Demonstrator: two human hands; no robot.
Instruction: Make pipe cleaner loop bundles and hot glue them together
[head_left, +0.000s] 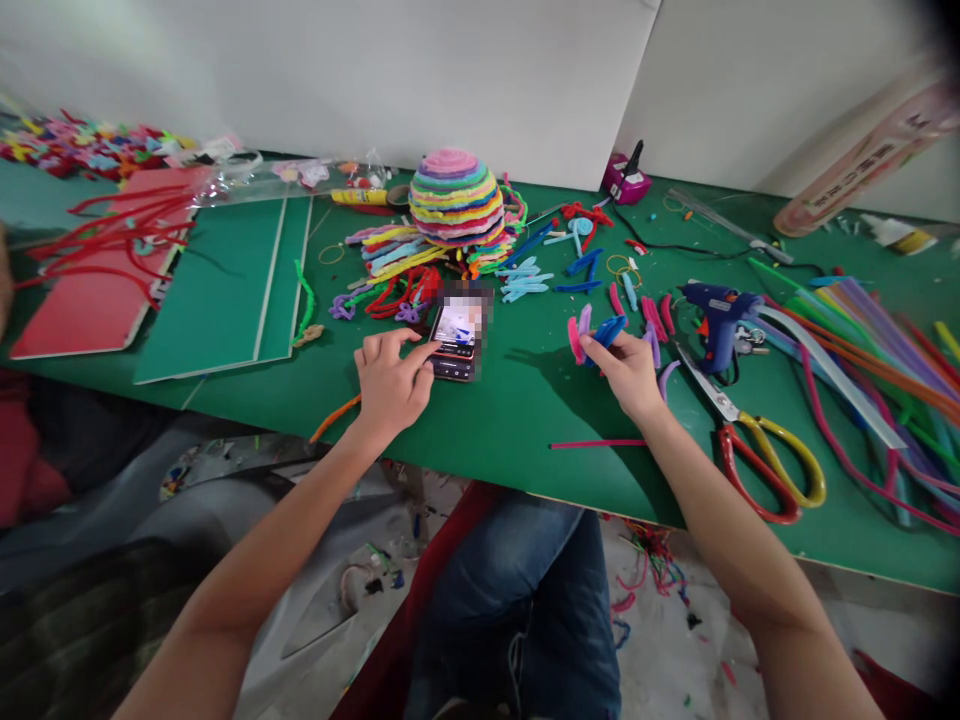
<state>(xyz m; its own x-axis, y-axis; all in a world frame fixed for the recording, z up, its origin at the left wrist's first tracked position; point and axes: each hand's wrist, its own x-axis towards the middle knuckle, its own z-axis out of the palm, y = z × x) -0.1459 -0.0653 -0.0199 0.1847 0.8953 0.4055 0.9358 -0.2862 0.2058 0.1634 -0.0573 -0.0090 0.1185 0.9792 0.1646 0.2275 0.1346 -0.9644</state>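
Note:
My left hand point(395, 378) rests at the phone point(459, 335), its index finger on the lower part of the lit screen and the other fingers apart. In my right hand point(628, 372), thumb and fingers pinch a small bunch of bent pipe cleaners point(609, 330), blue with pink and lilac pieces. Beyond the phone stands a striped, many-coloured dome point(456, 198) that seems wound from pipe cleaners. Short light-blue pieces point(526, 280) lie to its right. Right of my right hand are a blue glue gun point(721, 318) and scissors point(750, 430) with red and yellow handles.
Long pipe cleaners and coloured strips point(870, 360) spread over the right side. A pink bottle point(862, 160) stands at the back right, near a magenta box point(627, 180). Green boards point(225, 290) and red pipe cleaners point(127, 235) lie on the left. The table's front edge runs below my hands.

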